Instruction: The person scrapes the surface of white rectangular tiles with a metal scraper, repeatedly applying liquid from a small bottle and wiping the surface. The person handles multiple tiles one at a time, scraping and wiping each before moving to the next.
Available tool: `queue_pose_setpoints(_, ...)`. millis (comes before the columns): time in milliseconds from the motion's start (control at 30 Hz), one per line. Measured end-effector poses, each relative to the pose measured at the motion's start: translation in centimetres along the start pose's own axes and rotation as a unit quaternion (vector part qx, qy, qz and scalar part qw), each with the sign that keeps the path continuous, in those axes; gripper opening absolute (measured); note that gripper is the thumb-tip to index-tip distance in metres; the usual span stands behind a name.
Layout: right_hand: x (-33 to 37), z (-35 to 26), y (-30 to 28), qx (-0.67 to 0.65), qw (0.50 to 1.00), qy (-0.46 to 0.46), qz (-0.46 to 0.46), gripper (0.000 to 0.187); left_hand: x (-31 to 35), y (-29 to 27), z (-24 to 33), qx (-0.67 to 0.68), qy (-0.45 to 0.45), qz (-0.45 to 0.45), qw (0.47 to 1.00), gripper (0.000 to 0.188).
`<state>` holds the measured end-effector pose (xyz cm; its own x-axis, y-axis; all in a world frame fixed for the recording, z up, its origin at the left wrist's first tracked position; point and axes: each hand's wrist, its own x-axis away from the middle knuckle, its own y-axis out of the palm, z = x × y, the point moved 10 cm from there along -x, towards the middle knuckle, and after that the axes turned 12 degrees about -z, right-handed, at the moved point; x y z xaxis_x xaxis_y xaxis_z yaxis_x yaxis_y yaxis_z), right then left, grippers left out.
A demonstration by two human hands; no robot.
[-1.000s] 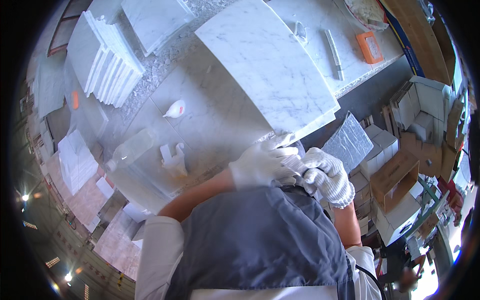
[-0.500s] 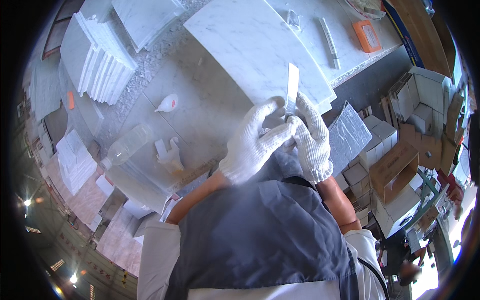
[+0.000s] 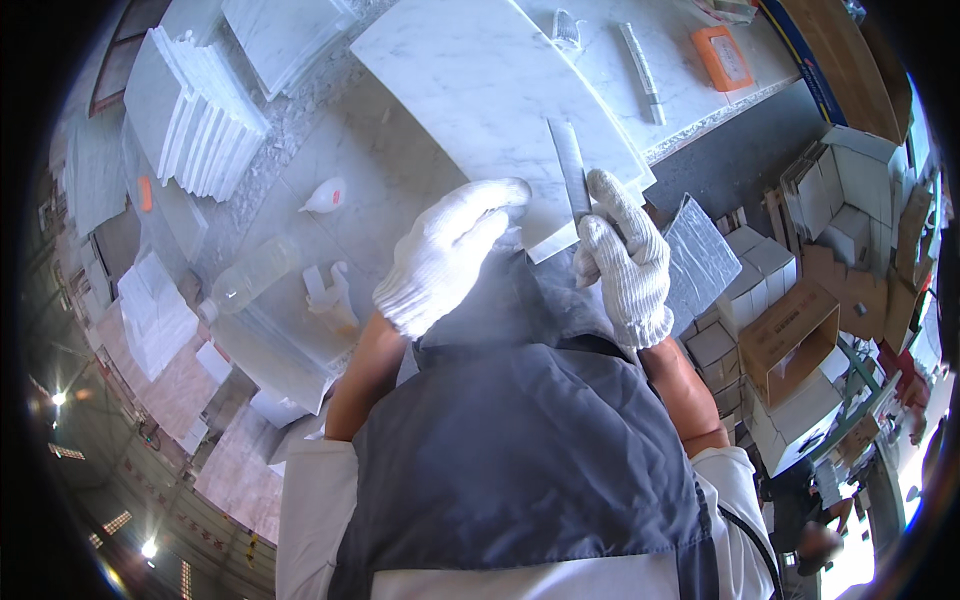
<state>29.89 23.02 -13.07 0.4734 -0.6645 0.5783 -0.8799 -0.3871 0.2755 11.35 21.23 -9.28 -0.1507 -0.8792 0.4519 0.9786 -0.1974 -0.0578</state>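
The left hand [image 3: 446, 250] has drawn away from the metal strip [image 3: 567, 162], grip hidden; the right hand [image 3: 634, 268] pinches it, apparently mid-handling, steadiness needed next.

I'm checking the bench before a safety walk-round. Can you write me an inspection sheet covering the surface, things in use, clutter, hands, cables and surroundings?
Surface: stone benchtop, with whitish debris beside the slab stack.
Things in use: flat metal blade, pointing away from the person; white veined slab on the bench. Contact between them: cannot tell.
Clutter: clear plastic bottle on its side, white teardrop-shaped bottle, slim tube, orange-edged block.
Left hand: gloved, apart from the blade; no object seen in it.
Right hand: gloved, holding the blade.
Cables: black cord along the person's right side.
Surroundings: open cardboard box and stacked white boxes at right.
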Motion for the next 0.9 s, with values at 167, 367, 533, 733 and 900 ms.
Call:
queue_pose_setpoints(167, -0.4, -1.2, 2.2, 0.065, 0.989, -0.038, -0.125, 0.039, -0.2, 2.9, -1.0, 0.125, -0.09, 0.005, 0.988, 0.019)
queue_pose_setpoints(367, -3.8, -6.4, -2.1, 0.139, 0.975, -0.145, -0.099, 0.033, 0.7, 1.6, -1.4, 0.272, -0.008, 0.193, 0.943, 0.017)
queue_pose_setpoints(533, -12.0, -12.7, -4.6, 0.464, 0.845, -0.263, 0.036, 0.036, 1.7, 1.8, -2.7, 0.257, 0.001, 0.175, 0.95, 0.017)
queue_pose_setpoints(733, -20.0, -12.9, -0.6, 0.756, 0.573, -0.313, 0.049, 0.051, 2.4, 4.1, -4.1, 0.192, -0.022, 0.146, 0.97, 0.02)
queue_pose_setpoints(900, -22.7, -13.3, -0.9, 0.722, 0.627, -0.294, -0.004, 0.035, 3.6, 4.3, -5.6, 0.127, -0.124, 0.147, 0.973, 0.026)
